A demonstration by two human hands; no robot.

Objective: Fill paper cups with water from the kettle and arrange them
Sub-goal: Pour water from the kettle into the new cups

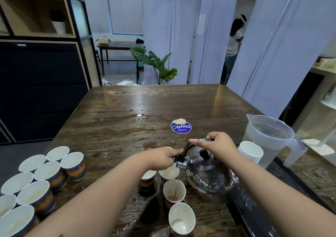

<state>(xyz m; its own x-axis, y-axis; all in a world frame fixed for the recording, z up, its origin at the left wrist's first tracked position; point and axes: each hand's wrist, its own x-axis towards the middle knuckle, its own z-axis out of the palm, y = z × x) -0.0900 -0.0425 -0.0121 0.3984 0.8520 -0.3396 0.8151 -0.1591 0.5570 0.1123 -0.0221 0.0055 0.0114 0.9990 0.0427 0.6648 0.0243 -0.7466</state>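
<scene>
**Kettle tipped over the near cups, spout cap held back**

The right hand (216, 145) curls its fingers round the arched black handle of the steel kettle (211, 175), with the thumb stretched forward along the top, a grip that lets the wrist tilt the body toward the left. The left hand (163, 157) pinches the small lever at the spout (181, 164), fingertips closed on it, presumably to keep the cap lifted so water can run (no stream is clearly visible from here). Directly under the left fingers and spout stands a cup (169, 173) that seems to be the one receiving; another cup (148, 175) sits just beside it, partly under the left wrist. Nearer the body, below both hands, two more cups (174, 191) (181, 218) wait in a loose line, the nearest showing a little water at the bottom. Well to the left of the left forearm, a cluster of filled cups (43, 171) stands packed together, apparently the arranged batch. Beyond the right knuckles, a stack of unused cups (251, 151) and a clear plastic jug (269, 138) stay within easy reach for refills. The wooden table (127, 109) glistens with puddles, so spills look likely.
</scene>
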